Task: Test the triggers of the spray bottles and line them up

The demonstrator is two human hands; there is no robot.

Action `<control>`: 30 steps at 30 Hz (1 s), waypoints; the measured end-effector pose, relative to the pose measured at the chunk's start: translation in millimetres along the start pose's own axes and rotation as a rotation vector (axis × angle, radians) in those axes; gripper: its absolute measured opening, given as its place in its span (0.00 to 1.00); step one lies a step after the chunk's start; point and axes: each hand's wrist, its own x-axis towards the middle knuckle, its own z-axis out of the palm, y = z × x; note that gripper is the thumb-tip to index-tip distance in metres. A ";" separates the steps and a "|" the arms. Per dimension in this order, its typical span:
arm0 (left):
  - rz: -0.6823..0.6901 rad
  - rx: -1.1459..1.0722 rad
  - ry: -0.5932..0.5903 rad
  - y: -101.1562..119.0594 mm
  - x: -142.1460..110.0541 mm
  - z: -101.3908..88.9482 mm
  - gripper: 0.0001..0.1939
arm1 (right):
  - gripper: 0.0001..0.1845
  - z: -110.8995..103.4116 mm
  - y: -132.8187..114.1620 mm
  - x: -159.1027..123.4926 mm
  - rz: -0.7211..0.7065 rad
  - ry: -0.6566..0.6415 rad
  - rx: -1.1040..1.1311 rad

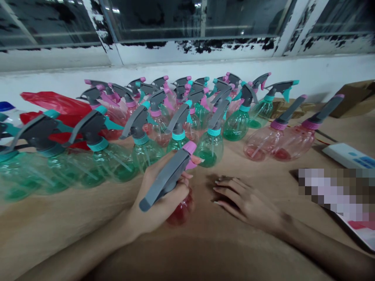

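A white wall (187, 64) and dark windows (193, 19) back the brown desk (222, 249). Near the middle, the left hand (166, 205) is wrapped around the neck of a red spray bottle (170, 175). The right hand (246, 198), fingers loosely spread, lies apart from it to the right, with bare surface between. Green spray bottles (115, 166) stand just beyond, stretching left; two pink spray bottles (259, 144) stand farther right, near a white device (347, 154).

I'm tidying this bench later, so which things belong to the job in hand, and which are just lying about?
Likely the job:
- pink-nozzled spray bottle, held by the left hand
- other spray bottles

Apparently lying about:
- red plastic
- cardboard
- white device
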 end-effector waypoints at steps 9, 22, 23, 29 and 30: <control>0.028 0.027 -0.027 -7.0 -1.5 -0.7 0.08 | 0.15 -2.5 -1.2 3.1 -0.005 -0.033 -0.016; 0.085 0.037 -0.016 1.7 2.4 -0.1 0.07 | 0.15 -0.6 -0.5 1.4 -0.005 -0.033 -0.021; 0.092 0.042 -0.018 1.4 2.7 -0.1 0.07 | 0.15 -0.4 -0.5 1.1 -0.005 -0.037 -0.026; 0.103 0.044 -0.011 1.2 2.4 0.4 0.07 | 0.15 -0.3 -1.2 0.6 0.002 -0.040 -0.032; 0.100 0.044 -0.010 1.4 2.1 0.4 0.07 | 0.15 -0.2 -1.2 0.5 -0.002 -0.038 -0.033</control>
